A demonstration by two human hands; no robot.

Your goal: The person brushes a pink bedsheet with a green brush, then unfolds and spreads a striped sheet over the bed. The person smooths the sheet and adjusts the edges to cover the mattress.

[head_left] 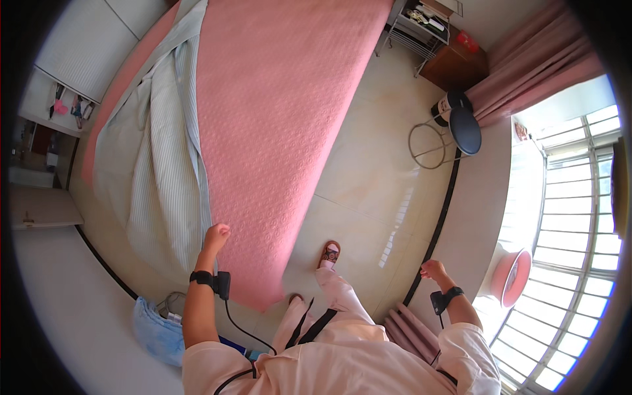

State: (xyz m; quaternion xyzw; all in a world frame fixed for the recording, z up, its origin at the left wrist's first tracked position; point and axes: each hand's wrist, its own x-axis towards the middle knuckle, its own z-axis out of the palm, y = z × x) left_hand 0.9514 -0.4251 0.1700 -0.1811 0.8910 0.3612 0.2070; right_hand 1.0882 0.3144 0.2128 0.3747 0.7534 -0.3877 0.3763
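Note:
My left hand is curled closed above the near end of the bed, with nothing visible in it. Behind it runs the folded edge of a grey-white striped quilt; whether they touch I cannot tell. A pink quilted bedspread covers the bed to the right of that quilt. Out to the right, my right hand is also closed in a loose fist, apart from other things and nearest the wall under the window. Nothing shows in its fingers.
A round stool stands by the wall, with a metal rack farther back. Pink curtains hang beside the barred window. A pink basin rests at the sill. A blue bag lies at lower left.

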